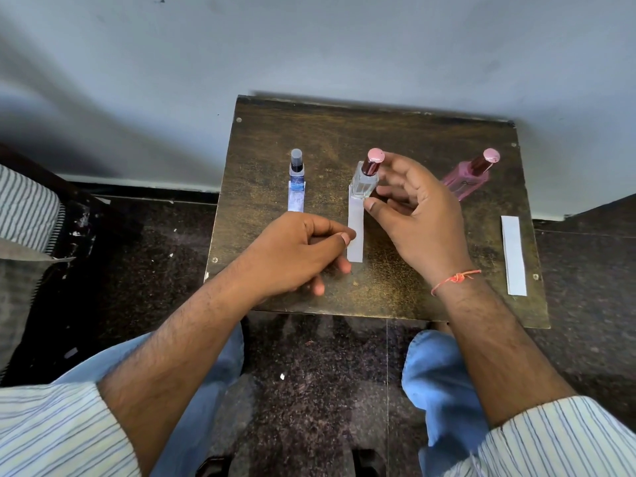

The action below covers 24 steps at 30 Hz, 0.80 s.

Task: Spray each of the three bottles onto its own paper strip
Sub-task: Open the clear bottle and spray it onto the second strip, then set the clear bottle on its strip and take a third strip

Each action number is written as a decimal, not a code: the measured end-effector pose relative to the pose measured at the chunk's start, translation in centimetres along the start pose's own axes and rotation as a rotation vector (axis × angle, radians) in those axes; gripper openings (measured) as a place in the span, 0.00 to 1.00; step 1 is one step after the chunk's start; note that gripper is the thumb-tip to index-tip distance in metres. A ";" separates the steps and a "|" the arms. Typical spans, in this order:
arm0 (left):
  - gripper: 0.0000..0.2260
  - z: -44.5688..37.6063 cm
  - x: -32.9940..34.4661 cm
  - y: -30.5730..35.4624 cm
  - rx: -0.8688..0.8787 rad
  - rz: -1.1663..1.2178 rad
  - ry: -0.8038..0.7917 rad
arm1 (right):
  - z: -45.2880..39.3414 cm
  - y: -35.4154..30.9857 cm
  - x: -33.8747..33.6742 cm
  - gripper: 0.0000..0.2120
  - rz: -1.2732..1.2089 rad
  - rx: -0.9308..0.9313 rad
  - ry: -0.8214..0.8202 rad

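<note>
Three bottles stand on a small dark wooden table (395, 139). A slim blue bottle (296, 170) stands at the left on the far end of a paper strip (296, 201). In the middle, my right hand (416, 215) holds a clear square bottle (365, 179) with a pink cap, thumb at its base and forefinger near the cap. That bottle is at the top of the middle paper strip (355, 232). My left hand (303, 253) pinches the middle strip's left edge. A pink bottle (469, 177) leans at the right, and a third strip (513, 254) lies near the table's right edge.
The table stands against a pale wall (309, 56), over a dark speckled floor (316, 366). My knees in blue jeans (437, 380) are just below the table's front edge. A striped cloth (24, 208) lies at the far left.
</note>
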State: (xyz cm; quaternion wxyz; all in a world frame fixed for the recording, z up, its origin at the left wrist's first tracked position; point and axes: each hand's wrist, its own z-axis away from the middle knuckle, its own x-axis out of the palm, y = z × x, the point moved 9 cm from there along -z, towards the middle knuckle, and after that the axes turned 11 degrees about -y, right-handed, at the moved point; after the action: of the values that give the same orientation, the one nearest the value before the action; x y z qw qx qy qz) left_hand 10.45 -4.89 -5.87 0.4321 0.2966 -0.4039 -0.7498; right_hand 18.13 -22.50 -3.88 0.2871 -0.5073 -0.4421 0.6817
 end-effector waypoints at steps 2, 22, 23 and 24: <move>0.07 -0.2 -0.1 0.3 0.026 -0.017 0.034 | 0.2 0.1 -0.3 0.28 -0.001 0.007 0.000; 0.07 -2.8 3.2 1.5 0.090 -0.012 0.088 | 3.3 2.3 -6.9 0.07 0.260 0.117 0.003; 0.07 -2.9 3.4 1.5 0.091 -0.016 0.089 | 3.4 2.3 -7.4 0.07 0.267 0.119 0.007; 0.07 -3.0 3.6 1.6 0.096 -0.023 0.088 | 3.6 2.4 -7.7 0.06 0.275 0.122 0.011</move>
State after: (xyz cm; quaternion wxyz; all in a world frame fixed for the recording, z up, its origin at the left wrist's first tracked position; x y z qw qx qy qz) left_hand 11.86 -9.65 -6.31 0.4262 0.3540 -0.4166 -0.7207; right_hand 17.35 -31.18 -2.30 0.2236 -0.5484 -0.3245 0.7375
